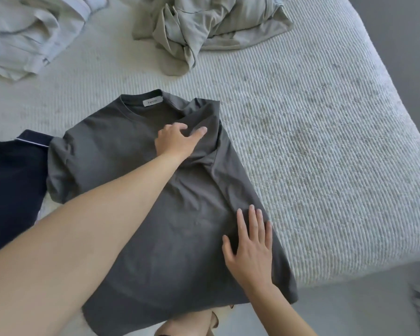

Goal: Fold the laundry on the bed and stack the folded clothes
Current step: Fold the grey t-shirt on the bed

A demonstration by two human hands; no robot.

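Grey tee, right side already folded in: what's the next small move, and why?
Probably fold the left sleeve in. On the grey tee, the right side already lies folded over, with the left hand flat on that sleeve and the right hand pressing the folded edge. The left sleeve still sticks out toward the navy garment.

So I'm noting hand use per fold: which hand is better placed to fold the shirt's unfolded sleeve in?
Probably the left hand. The unfolded sleeve lies on the grey T-shirt's left side, while the right hand presses flat along the folded right edge.
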